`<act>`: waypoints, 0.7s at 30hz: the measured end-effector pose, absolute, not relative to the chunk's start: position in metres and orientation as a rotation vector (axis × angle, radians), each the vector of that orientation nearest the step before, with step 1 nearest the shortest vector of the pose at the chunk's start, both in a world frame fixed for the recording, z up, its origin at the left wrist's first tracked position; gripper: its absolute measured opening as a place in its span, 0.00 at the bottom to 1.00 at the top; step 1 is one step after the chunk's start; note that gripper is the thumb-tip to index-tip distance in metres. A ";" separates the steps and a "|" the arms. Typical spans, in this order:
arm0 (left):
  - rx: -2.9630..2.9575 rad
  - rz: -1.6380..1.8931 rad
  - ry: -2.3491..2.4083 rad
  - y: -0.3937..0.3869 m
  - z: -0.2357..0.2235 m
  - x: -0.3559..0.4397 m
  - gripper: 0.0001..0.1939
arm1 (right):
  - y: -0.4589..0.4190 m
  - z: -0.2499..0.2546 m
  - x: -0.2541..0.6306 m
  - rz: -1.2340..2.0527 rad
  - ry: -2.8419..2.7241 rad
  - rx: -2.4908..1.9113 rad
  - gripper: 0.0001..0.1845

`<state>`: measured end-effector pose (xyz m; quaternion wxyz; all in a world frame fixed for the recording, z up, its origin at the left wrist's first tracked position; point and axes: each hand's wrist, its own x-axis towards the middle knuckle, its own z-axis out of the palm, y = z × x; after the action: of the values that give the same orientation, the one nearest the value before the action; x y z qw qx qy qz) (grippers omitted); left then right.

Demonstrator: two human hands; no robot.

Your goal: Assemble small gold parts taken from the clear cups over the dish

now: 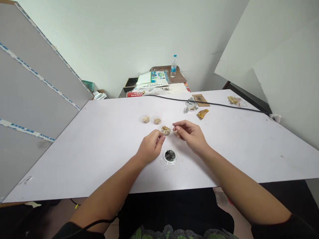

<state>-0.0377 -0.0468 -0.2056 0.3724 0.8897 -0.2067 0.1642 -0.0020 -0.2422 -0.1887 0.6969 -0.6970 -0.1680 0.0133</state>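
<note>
In the head view, a black disc with a white rim [170, 155] is lying on the white table [94, 149], with clear film [167, 166] showing around it. Just beyond the disc, a cup of brassy pieces [165, 130] is standing upright, heaped above its rim. The left hand [151, 146] is hovering or resting to the left of the disc, its fingers curling inward and its fingertips meeting near that cup; whether they are gripping it, I cannot tell. The right hand [193, 134] is reaching in beyond the disc and to its right, thumb and forefinger closing together over a partly hidden cup [175, 134]; whether they are pinching anything, I cannot tell. Farther beyond the disc and to its left, a left pale-filled cup [146, 119] and a right pale-filled cup [157, 121] are standing side by side. Well beyond the disc and to its right, a gold packet [202, 114], a silvery packet [190, 107] and a brown card [201, 100] are lying near one another, while a black cable [171, 98] is running across the table's far side.
</note>
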 end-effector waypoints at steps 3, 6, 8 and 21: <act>2.300 0.412 -0.536 -0.047 -0.205 -0.037 0.09 | -0.254 -0.187 0.008 -0.337 -0.373 -1.782 0.14; 2.300 0.417 -0.559 -0.047 -0.205 -0.037 0.09 | -0.263 -0.188 0.017 -0.509 -0.360 -1.908 0.12; 2.304 0.417 -0.574 -0.047 -0.205 -0.037 0.09 | -0.266 -0.190 0.021 -0.527 -0.361 -1.939 0.11; 2.326 0.404 -0.618 -0.047 -0.206 -0.037 0.08 | -0.266 -0.198 0.029 -0.517 -0.339 -1.943 0.12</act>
<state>-0.0368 -0.0469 -0.2057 0.3436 0.8950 -0.2380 0.1554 0.0293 -0.2660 -0.1976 0.5238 -0.8117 -0.1418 -0.2159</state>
